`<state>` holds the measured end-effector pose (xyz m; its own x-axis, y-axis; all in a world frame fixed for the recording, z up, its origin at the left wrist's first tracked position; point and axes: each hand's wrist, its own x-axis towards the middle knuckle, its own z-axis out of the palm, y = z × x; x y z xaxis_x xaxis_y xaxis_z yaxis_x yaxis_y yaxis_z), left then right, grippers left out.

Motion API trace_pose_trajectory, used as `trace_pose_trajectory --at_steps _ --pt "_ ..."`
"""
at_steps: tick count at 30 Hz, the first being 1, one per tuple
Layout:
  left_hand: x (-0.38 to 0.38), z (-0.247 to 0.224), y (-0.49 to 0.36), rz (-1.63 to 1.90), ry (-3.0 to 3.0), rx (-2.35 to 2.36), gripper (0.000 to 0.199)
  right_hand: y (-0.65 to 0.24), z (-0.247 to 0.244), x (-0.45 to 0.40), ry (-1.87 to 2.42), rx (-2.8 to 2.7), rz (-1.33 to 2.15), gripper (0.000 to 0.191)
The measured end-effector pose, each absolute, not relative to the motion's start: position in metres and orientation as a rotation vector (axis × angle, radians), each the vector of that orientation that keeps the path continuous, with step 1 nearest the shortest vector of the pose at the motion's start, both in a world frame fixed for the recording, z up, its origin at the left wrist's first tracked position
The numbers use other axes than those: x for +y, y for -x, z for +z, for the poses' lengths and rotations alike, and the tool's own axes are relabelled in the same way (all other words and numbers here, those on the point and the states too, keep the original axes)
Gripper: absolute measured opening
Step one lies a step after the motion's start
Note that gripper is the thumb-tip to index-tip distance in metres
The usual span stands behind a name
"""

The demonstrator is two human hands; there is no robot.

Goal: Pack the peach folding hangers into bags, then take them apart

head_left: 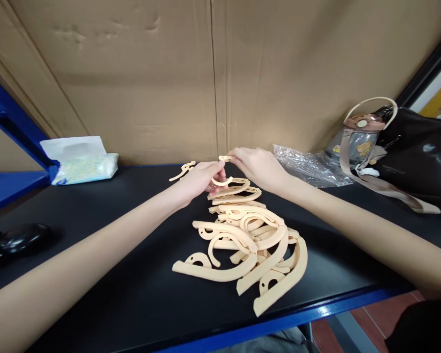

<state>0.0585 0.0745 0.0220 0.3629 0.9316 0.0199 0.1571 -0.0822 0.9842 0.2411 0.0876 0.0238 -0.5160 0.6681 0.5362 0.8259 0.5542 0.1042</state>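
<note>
Toward the back of the table, my left hand (204, 180) is closed on a beige plastic hanger hook (222, 183), whose curved end sticks out from the fingers. Just to its right, the fingertips of my right hand (259, 166) pinch a small beige plastic piece (225, 158). Whether the two pieces are joined is hidden by the fingers. Below both hands spreads a heap of beige plastic folding hangers (250, 240), overlapping one another. A few loose hanger hooks (182, 171) lie left of my left hand.
A pack of wipes (84, 166) sits at the back left, beside a blue metal frame (18, 122). Clear plastic wrapping (310, 166), a strapped drink bottle (363, 137) and a black bag (419, 157) are at the right. Cardboard (161, 73) stands behind. A shiny black object (24, 239) lies left.
</note>
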Motion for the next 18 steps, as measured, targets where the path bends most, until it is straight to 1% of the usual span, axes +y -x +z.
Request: trace_pose_trajectory --at_steps 3,5,9,12,13,16,18 --pt "0.073 0.022 -0.061 0.811 -1.631 1.065 0.039 -0.238 0.025 0.080 1.201 -2.540 -0.699 0.026" --pt "0.074 0.021 -0.064 0.787 -1.697 1.100 0.038 -0.236 0.025 0.077 1.204 -2.615 -0.763 0.028" --pt "0.070 0.020 -0.078 0.852 -1.881 1.210 0.039 -0.237 0.026 0.082 1.461 -2.504 -0.597 0.030" --pt "0.071 0.023 -0.090 0.873 -2.064 1.219 0.038 -0.252 0.034 0.101 1.660 -2.358 -0.488 0.027" --pt "0.076 0.025 -0.094 0.858 -2.106 1.216 0.038 -0.260 0.036 0.110 1.721 -2.305 -0.479 0.030" --pt "0.108 0.029 -0.097 0.812 -2.130 1.283 0.040 -0.286 0.033 0.134 1.900 -2.172 -0.412 0.040" --pt "0.138 0.028 -0.097 0.809 -2.097 1.385 0.033 -0.297 0.022 0.146 1.968 -2.144 -0.356 0.038"
